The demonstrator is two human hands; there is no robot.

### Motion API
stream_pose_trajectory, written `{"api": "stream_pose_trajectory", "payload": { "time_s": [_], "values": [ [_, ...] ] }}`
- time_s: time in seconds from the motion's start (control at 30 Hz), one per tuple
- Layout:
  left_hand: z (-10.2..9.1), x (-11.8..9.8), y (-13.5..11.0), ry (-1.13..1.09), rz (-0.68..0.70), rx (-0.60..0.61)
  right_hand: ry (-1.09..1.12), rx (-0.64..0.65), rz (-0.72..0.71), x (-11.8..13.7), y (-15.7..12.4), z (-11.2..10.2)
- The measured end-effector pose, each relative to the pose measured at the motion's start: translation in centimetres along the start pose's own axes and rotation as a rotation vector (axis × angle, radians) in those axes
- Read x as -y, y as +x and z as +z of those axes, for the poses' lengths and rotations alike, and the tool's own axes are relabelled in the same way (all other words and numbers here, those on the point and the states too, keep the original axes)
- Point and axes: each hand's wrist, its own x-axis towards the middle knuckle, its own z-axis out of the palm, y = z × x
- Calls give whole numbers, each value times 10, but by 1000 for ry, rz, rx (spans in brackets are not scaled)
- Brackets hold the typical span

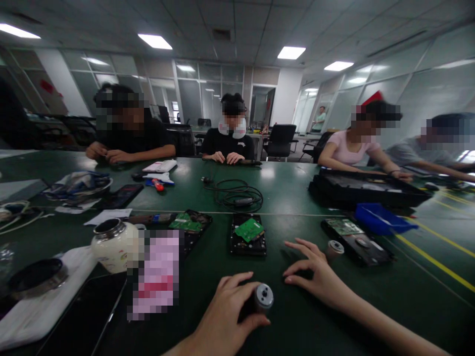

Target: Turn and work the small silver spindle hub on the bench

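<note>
My left hand (pixel 232 309) curls its thumb and forefinger around a small cylindrical motor (pixel 263 296), which stands upright with its round metal end facing up. That end has a dark centre and small holes. My right hand (pixel 311 267) is open over the green table, its fingers spread and pointing left, with nothing in them. Just beyond its knuckles stands a second small motor (pixel 335 248). Ahead of both hands lies a black hard drive (pixel 247 248) with a loose-looking green circuit board (pixel 249 230) on top.
Another hard drive (pixel 358 242) and a blue tray (pixel 382 219) lie to the right. On the left are a pale jar (pixel 117 247), a phone (pixel 85 311) and a partly pixelated pink packet (pixel 158 272). A coiled black cable (pixel 237 193) lies farther back. Several people sit across the table.
</note>
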Motion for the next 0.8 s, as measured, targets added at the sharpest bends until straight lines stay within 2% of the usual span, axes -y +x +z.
{"api": "stream_pose_trajectory", "payload": {
  "time_s": [0.1,0.2,0.3,0.47,0.6,0.8],
  "values": [
    [0,0,0,-4,16,-3,80,-77,-44,23,1,-8],
    [1,0,0,-4,38,-21,142,-102,-176,55,4,-18],
    [2,1,0,-10,65,-28,172,-40,-233,75,8,-15],
    [4,2,0,-2,76,-36,223,65,-186,76,10,-1],
    [4,3,-1,-1,79,-48,185,123,-207,74,9,-6],
    [5,3,-1,-21,60,-60,204,94,-235,73,7,-10]
  ]
}}
